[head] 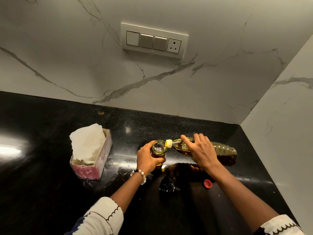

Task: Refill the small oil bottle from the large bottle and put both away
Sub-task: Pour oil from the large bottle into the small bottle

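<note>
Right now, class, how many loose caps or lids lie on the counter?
2. A red cap lies by the right forearm, near the counter edge. A black lid lies between both forearms, nearer than the bottles. None seems hidden.

Single head-worn wide-angle view, angled forward and down, close over the black counter (50,141).

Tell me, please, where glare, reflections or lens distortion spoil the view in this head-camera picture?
In the head view, a bright glare patch washes out the black countertop at its left edge; the polished stone also mirrors the large bottle just below the right hand; the wide lens bows the counter's back edge and skews the switch panel; the black funnel nearly vanishes against the dark counter.
</note>
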A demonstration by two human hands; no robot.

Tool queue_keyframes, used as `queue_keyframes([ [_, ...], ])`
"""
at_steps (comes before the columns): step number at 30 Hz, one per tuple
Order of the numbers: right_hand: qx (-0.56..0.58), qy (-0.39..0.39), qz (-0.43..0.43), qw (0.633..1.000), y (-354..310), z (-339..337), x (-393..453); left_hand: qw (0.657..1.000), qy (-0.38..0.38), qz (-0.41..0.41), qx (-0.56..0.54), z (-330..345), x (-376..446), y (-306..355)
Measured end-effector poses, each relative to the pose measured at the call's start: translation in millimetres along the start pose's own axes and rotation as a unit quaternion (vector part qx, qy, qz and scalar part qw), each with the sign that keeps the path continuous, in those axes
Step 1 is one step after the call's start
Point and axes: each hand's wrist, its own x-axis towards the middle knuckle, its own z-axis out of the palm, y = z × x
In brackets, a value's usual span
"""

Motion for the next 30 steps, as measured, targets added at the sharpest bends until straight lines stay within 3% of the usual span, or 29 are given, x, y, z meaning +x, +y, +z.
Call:
queue_keyframes([
  [30,-0.001,-0.001,-0.002,1.0,0.9,-0.7,2.0,1.0,0.003,-0.005,-0.009,-0.9,-1.3,2.7],
])
